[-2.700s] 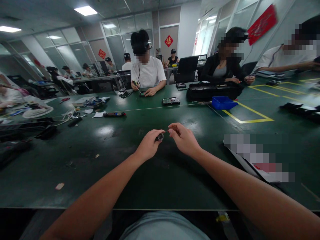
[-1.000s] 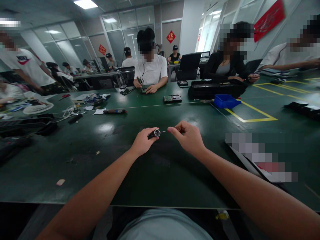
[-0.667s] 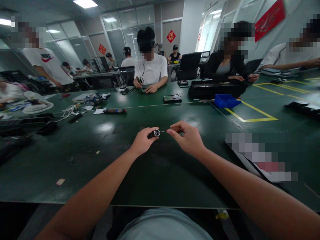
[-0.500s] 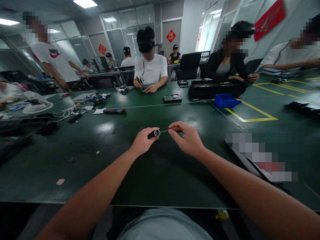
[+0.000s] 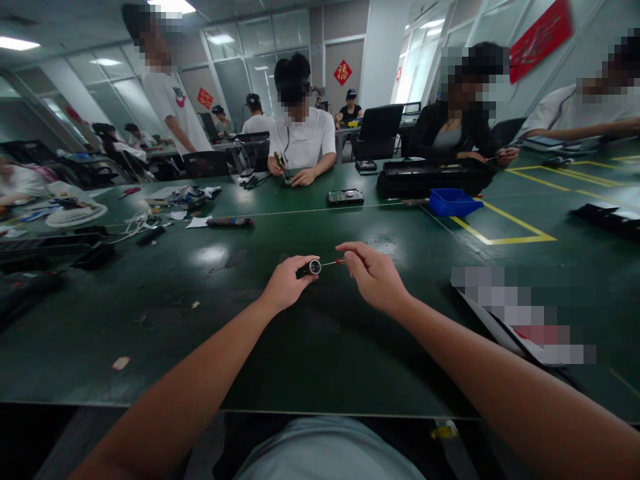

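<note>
1. Dark, ring-ended cylinder [image 5: 315, 267]: above the desk [image 5: 300, 360]; probably light and stiff, perhaps slick; best held round its side, clear of the rim.
2. Left hand [image 5: 287, 283]: grasping that cylinder.
3. Screwdriver [image 5: 340, 262]: likely rigid, best held by its reddish handle; tip contact unclear.
4. Right hand [image 5: 376, 275]: fingers curled about that handle.

Gold "福" on the red diamond sign [image 5: 343, 73] on the far door [image 5: 333, 95]
</note>
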A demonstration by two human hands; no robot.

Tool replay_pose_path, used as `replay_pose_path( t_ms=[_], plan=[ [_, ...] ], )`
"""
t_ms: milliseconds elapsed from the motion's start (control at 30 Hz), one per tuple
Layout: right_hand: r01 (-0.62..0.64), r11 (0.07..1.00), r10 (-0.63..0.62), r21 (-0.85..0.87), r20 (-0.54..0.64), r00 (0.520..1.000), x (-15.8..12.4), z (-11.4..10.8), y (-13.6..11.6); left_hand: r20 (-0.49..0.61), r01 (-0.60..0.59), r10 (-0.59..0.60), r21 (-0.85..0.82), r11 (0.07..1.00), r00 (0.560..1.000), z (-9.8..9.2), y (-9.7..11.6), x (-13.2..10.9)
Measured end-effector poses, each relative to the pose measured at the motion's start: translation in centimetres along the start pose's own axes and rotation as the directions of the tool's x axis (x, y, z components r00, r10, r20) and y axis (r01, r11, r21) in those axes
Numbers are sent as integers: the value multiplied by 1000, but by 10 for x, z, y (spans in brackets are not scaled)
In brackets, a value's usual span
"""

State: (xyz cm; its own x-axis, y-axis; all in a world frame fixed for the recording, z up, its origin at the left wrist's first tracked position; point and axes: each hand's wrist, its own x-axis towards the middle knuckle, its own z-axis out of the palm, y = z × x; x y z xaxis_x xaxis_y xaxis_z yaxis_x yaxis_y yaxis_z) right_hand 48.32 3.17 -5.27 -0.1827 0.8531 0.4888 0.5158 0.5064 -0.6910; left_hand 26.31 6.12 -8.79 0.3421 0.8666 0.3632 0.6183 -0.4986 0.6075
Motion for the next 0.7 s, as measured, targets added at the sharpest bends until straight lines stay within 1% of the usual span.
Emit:
replay_pose_path(
  t_ms=[200,367,533,600,700],
  plan=[
    [-7,1000,8,16,-21,1000,0,1,3,-7,2,-2,-3,1000,1000,1,0,0],
    [-4,998,3,57,18,1000,0,1,4,8,4,-4,4,1000,1000,0,1,0],
    [-32,999,33,35,-24,999,0,2,4,6,7,-7,10,1000,1000,0,2,0],
    [-49,996,54,80,-52,997,0,3,5,4,12,-12,10,1000,1000,0,2,0],
    [-84,971,103,222,-75,992,3,5,7,9,18,-18,5,1000,1000,-1,4,-1]
  ],
)
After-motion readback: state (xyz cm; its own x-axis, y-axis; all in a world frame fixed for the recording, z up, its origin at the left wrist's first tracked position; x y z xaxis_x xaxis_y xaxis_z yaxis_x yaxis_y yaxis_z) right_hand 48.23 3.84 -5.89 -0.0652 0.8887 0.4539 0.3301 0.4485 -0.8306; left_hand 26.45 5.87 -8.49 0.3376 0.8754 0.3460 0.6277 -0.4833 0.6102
